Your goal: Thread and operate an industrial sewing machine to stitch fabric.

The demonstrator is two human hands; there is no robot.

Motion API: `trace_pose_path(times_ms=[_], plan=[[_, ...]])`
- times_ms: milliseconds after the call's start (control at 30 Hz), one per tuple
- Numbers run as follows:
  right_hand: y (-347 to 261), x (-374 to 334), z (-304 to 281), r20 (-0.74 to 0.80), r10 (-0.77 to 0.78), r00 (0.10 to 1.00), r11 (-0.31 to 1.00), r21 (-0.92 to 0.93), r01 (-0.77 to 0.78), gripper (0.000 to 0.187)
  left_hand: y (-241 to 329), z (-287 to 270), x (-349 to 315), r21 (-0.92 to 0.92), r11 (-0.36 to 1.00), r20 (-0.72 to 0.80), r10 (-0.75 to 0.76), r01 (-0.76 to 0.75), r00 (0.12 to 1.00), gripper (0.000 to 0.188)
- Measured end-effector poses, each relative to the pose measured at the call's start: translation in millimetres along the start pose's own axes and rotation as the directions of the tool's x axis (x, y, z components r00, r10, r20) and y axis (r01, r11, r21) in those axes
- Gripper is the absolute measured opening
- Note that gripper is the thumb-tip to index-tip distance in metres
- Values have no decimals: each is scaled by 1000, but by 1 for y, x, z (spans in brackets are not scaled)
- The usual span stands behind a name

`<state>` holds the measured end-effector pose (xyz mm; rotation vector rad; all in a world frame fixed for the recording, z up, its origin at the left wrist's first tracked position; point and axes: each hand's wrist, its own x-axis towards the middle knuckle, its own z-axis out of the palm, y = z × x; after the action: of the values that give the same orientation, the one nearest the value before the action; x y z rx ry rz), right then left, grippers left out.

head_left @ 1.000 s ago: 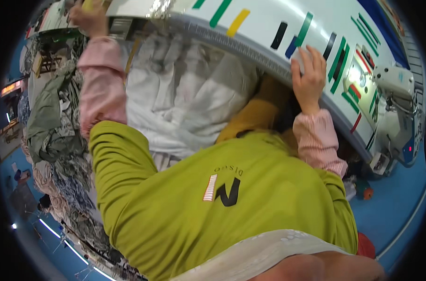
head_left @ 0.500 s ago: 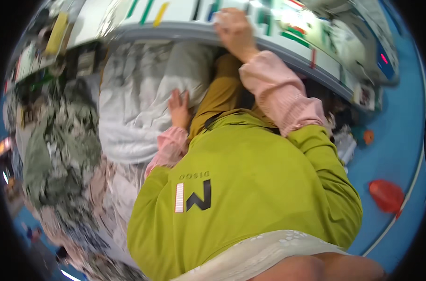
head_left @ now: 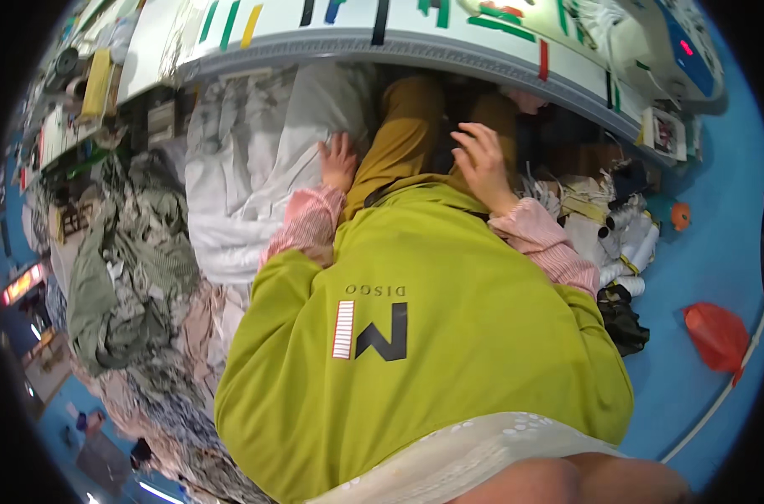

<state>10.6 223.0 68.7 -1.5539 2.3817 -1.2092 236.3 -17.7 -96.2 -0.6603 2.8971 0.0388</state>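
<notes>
My left hand (head_left: pixel 338 161) lies on a heap of white cloth (head_left: pixel 248 193) beside my left thigh. Its fingers are spread, and nothing is in them. Over my lap, below the table edge, my right hand (head_left: pixel 484 168) hovers with fingers apart and slightly bent, holding nothing. Brown trousers (head_left: pixel 405 139) show between the two hands. Ahead of me runs the white worktable (head_left: pixel 277 25), with a grey ruled front edge and several coloured tape strips.
To the left are piles of grey-green garments (head_left: pixel 122 286). A white and blue machine (head_left: pixel 684 59) stands on the table's right end. Below it lie thread cones (head_left: pixel 638 252) and scraps. A red bag (head_left: pixel 716 336) rests on the blue floor (head_left: pixel 676 403).
My right hand has come down from the tabletop toward my lap, and its fingers have opened. My left hand stays on the white cloth. The view has shifted slightly.
</notes>
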Motion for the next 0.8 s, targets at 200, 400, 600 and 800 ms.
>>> trace_pose_path(times_ms=[200,400,600,800], plan=[[-6,6,17,147,-29,989,996,85,17,25,1,5,-16,-40,997,117,68,-64,991,27],[-11,30,57,375,-116,920,980,195,44,25,0,0,-112,-31,999,-222,25,-33,975,47],[-37,84,122,508,-268,819,955,254,154,25,-23,-7,-127,-398,895,3,-218,201,976,37],[-74,110,155,569,-296,768,944,299,142,27,-150,-32,-45,-724,617,-114,-548,309,829,20]])
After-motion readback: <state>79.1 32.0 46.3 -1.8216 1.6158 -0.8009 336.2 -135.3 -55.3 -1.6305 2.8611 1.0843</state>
